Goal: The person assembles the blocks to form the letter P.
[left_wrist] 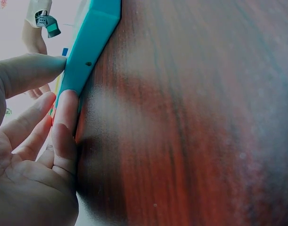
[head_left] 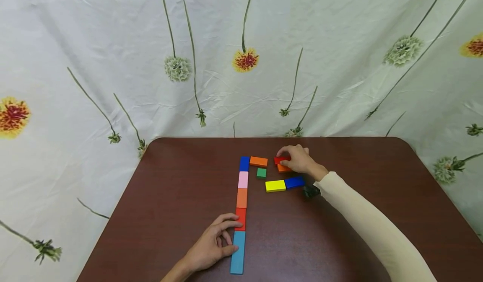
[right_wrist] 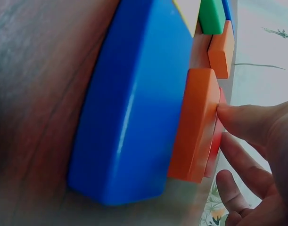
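A straight row of flat blocks runs away from me. My left hand (head_left: 211, 245) rests along its near end, fingertips on a red block (head_left: 242, 214) and thumb at the edge of the long light-blue block (head_left: 237, 262). In the left wrist view, fingers and thumb touch the side of this light-blue block (left_wrist: 89, 44). Farther back on the right, my right hand (head_left: 300, 160) pinches another red block (head_left: 279, 160) between thumb and fingers. That block lies against an orange block (head_left: 283, 169), and the thumb tip sits at their shared edge in the right wrist view.
Beyond the row's red block come orange (head_left: 242, 198), pink (head_left: 243, 180) and dark blue (head_left: 244, 164) blocks. Another orange block (head_left: 258, 161), a green one (head_left: 261, 173), a yellow one (head_left: 275, 185) and a blue one (head_left: 294, 182) lie right of it. Patterned cloth (head_left: 264, 97) hangs behind the table.
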### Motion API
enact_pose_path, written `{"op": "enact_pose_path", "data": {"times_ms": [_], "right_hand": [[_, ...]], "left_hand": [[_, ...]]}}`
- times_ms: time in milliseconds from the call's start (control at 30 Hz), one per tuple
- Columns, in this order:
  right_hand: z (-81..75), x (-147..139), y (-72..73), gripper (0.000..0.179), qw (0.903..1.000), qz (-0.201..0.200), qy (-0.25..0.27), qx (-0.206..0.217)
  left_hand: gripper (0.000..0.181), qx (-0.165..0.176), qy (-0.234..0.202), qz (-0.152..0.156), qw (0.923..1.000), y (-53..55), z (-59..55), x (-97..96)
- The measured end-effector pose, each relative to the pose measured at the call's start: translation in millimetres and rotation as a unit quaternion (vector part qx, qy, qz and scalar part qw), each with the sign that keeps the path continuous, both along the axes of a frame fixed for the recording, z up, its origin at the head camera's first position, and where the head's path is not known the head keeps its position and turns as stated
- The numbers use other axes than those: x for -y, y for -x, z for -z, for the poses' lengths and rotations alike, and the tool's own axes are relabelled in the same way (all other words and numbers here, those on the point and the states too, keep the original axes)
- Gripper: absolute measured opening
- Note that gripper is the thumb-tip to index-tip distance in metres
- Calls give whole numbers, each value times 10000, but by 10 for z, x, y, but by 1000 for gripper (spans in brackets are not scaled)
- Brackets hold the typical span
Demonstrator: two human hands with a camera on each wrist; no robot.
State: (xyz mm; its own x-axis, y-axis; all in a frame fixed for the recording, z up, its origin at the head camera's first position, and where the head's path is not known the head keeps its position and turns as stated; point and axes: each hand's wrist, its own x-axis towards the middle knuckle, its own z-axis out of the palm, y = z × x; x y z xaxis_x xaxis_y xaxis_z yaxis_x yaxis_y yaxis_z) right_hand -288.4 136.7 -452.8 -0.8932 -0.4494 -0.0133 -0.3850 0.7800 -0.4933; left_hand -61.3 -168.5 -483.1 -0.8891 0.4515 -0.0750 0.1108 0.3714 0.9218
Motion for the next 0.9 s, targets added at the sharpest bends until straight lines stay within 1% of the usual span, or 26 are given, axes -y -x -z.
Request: {"op": "enact_pose_path", "data": {"times_ms": [467, 633, 900], "right_hand": [[25, -70, 4, 24, 9999, -57, -150, 58], [16, -97, -3, 23, 9995, -150, -261, 103], [-26, -146, -42, 21, 9988, -358, -300, 160]], "left_hand": [[47, 14, 1, -4, 10000, 1, 4, -3], [47, 35, -34, -15, 10000, 1, 5, -4], [46, 20, -26, -43, 10000, 1, -1, -3]]}}
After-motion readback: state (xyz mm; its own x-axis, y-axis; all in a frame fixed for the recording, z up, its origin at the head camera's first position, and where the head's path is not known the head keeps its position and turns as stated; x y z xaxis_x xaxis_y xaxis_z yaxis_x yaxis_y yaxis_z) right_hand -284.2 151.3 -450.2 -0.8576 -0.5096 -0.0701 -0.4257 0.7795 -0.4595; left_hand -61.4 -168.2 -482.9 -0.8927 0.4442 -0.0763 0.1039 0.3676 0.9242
